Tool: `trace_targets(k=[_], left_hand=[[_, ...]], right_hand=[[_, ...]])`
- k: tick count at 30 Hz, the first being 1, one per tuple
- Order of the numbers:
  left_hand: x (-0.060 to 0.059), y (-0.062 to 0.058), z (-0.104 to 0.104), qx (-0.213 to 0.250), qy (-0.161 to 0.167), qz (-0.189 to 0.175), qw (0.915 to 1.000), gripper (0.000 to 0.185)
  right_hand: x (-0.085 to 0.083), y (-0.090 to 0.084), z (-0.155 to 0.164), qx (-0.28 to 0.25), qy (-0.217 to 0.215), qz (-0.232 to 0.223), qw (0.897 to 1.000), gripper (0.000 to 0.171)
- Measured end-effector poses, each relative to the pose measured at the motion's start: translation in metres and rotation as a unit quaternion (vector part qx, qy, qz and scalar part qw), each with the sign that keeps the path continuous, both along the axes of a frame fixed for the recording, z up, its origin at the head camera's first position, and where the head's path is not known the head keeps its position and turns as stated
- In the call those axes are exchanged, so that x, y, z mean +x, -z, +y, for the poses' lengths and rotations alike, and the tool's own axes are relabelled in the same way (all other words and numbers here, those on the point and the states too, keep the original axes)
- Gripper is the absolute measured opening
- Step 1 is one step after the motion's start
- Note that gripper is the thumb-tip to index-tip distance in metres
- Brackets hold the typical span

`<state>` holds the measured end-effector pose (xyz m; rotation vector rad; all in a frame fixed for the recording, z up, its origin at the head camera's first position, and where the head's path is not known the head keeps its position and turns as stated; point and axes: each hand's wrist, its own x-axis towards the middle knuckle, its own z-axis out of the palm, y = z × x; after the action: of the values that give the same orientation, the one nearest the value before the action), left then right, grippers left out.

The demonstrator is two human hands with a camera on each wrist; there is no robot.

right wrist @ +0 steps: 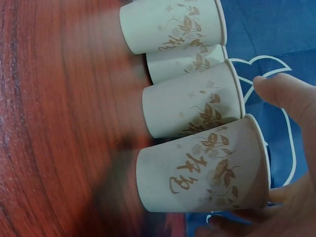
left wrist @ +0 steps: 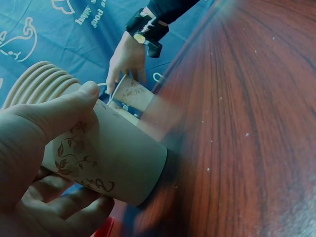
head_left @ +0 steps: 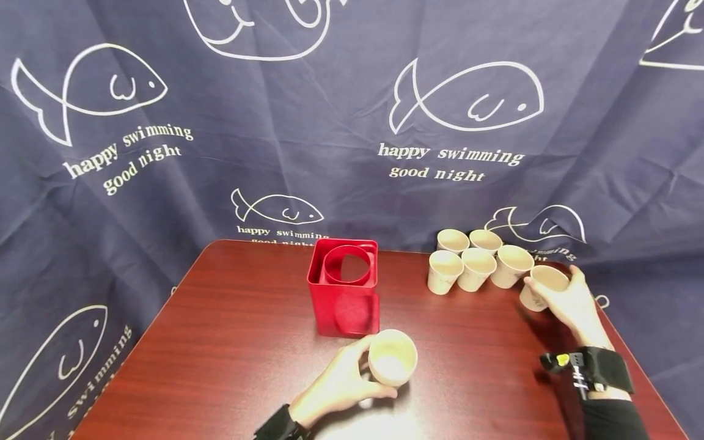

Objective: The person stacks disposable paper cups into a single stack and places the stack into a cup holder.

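Observation:
My left hand (head_left: pixel 346 377) grips a stack of nested paper cups (left wrist: pixel 106 148) near the front middle of the table. Several rims show at the stack's end in the left wrist view, and brown leaf print marks its side. At the far right my right hand (head_left: pixel 574 305) is around the top of a paper cup (right wrist: pixel 202 170) at the end of a group. Its thumb (right wrist: pixel 279 91) stands apart from that cup's rim, while the other fingers lie by the rim's opposite side, partly hidden behind it.
Several more white paper cups (head_left: pixel 477 269) stand upright close together at the table's back right. A red square container (head_left: pixel 341 305) with a round ring (head_left: pixel 348 283) inside stands at the back middle. Behind the brown table (head_left: pixel 220 342) hangs a blue curtain (head_left: pixel 341 140).

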<state>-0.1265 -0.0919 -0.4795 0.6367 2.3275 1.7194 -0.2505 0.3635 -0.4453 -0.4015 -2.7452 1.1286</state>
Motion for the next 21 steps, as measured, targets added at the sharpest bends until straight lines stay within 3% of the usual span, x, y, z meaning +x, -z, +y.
trace_targets(k=[7, 14, 21], left_hand=[[-0.001, 0.001, 0.0, -0.002, 0.0, -0.003, 1.0, 0.078], [0.0, 0.0, 0.0, 0.001, 0.003, -0.002, 1.0, 0.078], [0.0, -0.003, 0.001, -0.002, 0.002, -0.005, 1.0, 0.077]], right_hand=[[-0.001, 0.007, 0.0, -0.012, 0.011, -0.015, 1.0, 0.116], [0.003, 0.011, 0.0, 0.007, 0.03, 0.025, 0.999, 0.093], [0.013, 0.001, 0.002, -0.006, 0.058, 0.022, 0.998, 0.097]])
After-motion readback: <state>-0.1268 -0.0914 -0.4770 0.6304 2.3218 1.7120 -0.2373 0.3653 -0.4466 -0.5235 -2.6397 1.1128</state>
